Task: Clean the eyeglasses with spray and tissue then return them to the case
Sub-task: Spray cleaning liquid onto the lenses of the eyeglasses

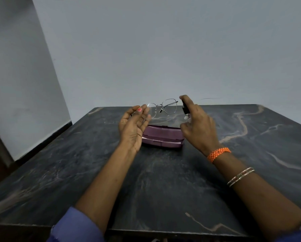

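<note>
My left hand (pixel 133 127) holds thin metal-framed eyeglasses (pixel 163 107) by their left end, lifted above the table with the lenses facing me. My right hand (pixel 197 125) grips a small spray bottle (pixel 186 110) with a dark top and clear body. Its index finger rests on the top, and the nozzle points at the right lens from close by. A purple eyeglass case (pixel 163 136) lies on the table under both hands. A pale sheet shows along the case's seam; whether it is tissue I cannot tell.
The dark marbled table (pixel 155 180) stretches toward me from the case. A pale wall stands just behind its far edge. At the left the table edge drops beside a second wall. An orange band and bangles circle my right wrist.
</note>
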